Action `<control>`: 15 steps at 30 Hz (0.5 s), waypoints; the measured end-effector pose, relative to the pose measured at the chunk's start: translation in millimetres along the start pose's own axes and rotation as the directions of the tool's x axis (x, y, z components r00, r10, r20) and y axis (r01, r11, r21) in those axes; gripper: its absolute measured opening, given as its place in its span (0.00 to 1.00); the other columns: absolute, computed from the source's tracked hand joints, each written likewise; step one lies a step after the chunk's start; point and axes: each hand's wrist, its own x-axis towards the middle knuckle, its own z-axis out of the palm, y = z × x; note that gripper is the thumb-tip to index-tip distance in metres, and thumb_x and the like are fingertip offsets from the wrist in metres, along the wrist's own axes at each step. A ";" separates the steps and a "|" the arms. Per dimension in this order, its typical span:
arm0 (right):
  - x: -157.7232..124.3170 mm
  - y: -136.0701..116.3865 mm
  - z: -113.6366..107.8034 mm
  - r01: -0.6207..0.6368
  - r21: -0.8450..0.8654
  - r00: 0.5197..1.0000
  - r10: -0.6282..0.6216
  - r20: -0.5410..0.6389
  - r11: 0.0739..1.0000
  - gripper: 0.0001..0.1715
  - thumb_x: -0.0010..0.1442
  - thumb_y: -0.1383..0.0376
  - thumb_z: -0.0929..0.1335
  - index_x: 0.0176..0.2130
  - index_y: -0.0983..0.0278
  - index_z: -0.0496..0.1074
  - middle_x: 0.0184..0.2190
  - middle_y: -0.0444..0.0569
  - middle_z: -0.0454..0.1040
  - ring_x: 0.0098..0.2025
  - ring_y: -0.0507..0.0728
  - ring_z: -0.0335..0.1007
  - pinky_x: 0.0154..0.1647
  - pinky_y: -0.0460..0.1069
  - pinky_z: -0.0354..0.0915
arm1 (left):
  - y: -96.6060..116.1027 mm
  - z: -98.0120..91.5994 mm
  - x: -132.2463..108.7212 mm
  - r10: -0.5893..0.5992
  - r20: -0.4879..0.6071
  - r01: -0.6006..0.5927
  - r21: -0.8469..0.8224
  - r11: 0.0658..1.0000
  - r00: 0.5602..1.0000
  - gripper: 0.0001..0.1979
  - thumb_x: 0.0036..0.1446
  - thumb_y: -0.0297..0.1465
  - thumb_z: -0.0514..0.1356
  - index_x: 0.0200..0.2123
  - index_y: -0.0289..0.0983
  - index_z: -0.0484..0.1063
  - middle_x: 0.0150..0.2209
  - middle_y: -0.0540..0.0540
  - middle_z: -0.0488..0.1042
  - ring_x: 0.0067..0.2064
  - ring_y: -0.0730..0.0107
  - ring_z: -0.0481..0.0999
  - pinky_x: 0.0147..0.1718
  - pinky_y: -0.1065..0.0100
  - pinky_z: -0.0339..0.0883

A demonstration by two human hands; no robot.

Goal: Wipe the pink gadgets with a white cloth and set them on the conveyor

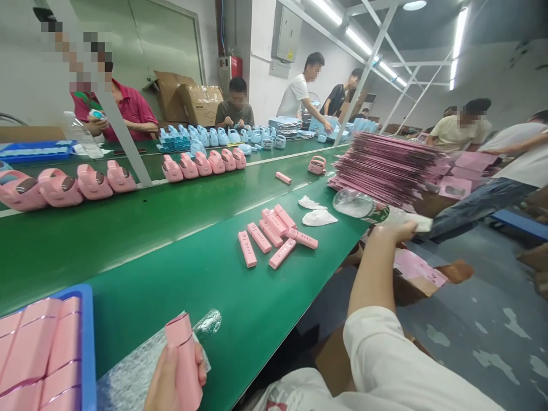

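Bright overall, cool white light. Fluorescent tubes (459, 43) upper right and a round ceiling lamp (414, 5) at top edge clip to white; ceiling around them dimmer. Faint sheen on the green conveyor belt (141, 220), left-center. Sparkly glints on clear plastic (208, 323), lower center. Dark shadow below the table edge, bottom center. Wide-angle stretch toward the sides. Right hand (398, 230), right-center, soft and slightly blurred. Far background soft. Mosaic blocks over heads.

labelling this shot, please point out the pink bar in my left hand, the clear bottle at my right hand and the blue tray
Held pink bar (186, 366), head view: middle of its long face
Clear bottle (378, 213), head view: its green label
Blue tray (88, 342), head view: its right rim
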 end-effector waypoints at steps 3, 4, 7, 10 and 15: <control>3.3 -9.9 2.9 -0.047 -0.077 0.989 0.036 -0.146 0.996 0.27 0.66 0.66 0.48 0.56 0.65 0.61 0.58 0.62 0.59 0.64 0.65 0.55 0.64 0.62 0.54 | 6.9 5.1 -8.0 0.002 0.006 -0.002 0.001 1.000 1.000 0.26 0.45 0.56 0.63 0.26 0.37 0.67 0.21 0.51 0.67 0.21 0.75 0.62 0.19 0.75 0.58; 2.3 -14.2 6.1 -0.031 -0.101 0.990 0.017 -0.140 0.994 0.26 0.64 0.66 0.49 0.56 0.66 0.60 0.57 0.63 0.60 0.63 0.65 0.56 0.65 0.61 0.53 | 7.8 5.8 -9.2 -0.002 0.011 0.002 0.007 1.000 1.000 0.26 0.46 0.56 0.63 0.26 0.37 0.67 0.21 0.51 0.67 0.22 0.74 0.63 0.19 0.75 0.58; -8.0 -28.1 20.7 0.091 -0.159 0.995 -0.084 0.048 0.983 0.19 0.59 0.63 0.59 0.48 0.65 0.64 0.49 0.61 0.68 0.56 0.65 0.64 0.62 0.60 0.57 | 8.0 6.5 -10.4 -0.005 0.001 0.005 0.007 1.000 1.000 0.24 0.48 0.54 0.62 0.27 0.37 0.67 0.22 0.51 0.68 0.22 0.74 0.64 0.20 0.75 0.59; -24.9 -40.9 33.2 0.219 -0.172 0.936 -0.157 0.316 0.961 0.12 0.56 0.63 0.63 0.41 0.62 0.67 0.45 0.60 0.71 0.52 0.64 0.66 0.59 0.58 0.59 | 7.2 7.2 -10.4 0.028 -0.034 -0.029 -0.034 0.999 0.999 0.23 0.48 0.52 0.63 0.30 0.37 0.68 0.23 0.52 0.68 0.22 0.74 0.64 0.19 0.74 0.59; -36.6 -54.1 39.0 0.213 -0.215 0.897 -0.104 0.429 0.953 0.10 0.58 0.67 0.60 0.41 0.62 0.67 0.48 0.63 0.69 0.54 0.63 0.62 0.58 0.56 0.57 | 7.5 8.6 -11.3 0.024 -0.053 -0.027 -0.061 0.998 0.998 0.24 0.47 0.53 0.63 0.30 0.36 0.67 0.23 0.52 0.69 0.21 0.75 0.64 0.18 0.74 0.58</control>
